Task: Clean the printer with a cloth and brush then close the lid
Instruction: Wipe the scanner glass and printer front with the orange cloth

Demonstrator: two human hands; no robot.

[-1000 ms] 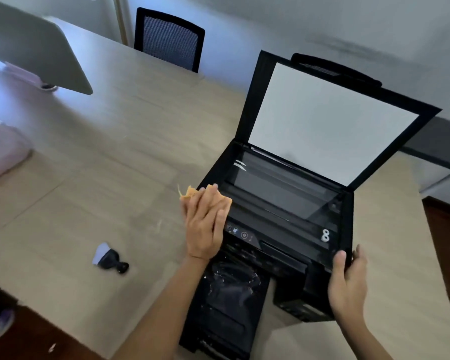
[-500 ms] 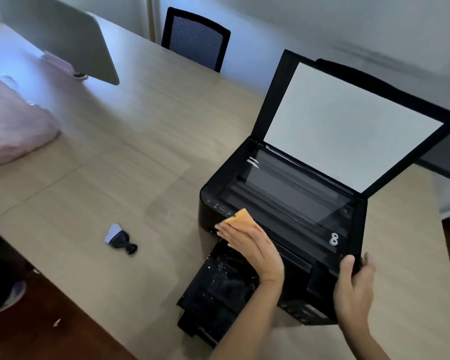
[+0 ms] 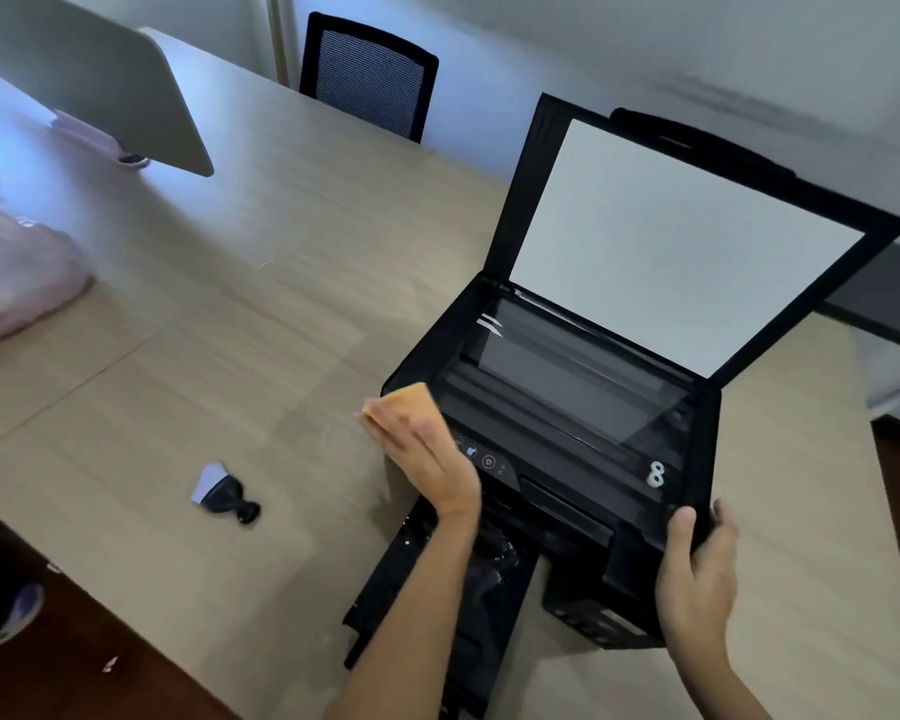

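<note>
A black printer (image 3: 567,433) stands on the wooden table (image 3: 230,330) with its scanner lid (image 3: 671,241) raised, white underside facing me. My left hand (image 3: 427,459) presses an orange cloth (image 3: 401,400) flat on the printer's front left corner, beside the control buttons. My right hand (image 3: 697,569) grips the printer's front right corner. A small brush (image 3: 224,493) with a black handle and pale bristles lies on the table to the left, apart from both hands. The paper tray (image 3: 437,605) sticks out at the front.
A laptop or monitor back (image 3: 100,80) stands at the far left. A pink bag (image 3: 17,272) lies at the left edge. A black office chair (image 3: 370,75) stands behind the table. The table's near edge runs diagonally at lower left.
My left hand slid the cloth from the left corner toward the middle of the front panel, then back to the front left corner. My right hand stayed on the right corner.
</note>
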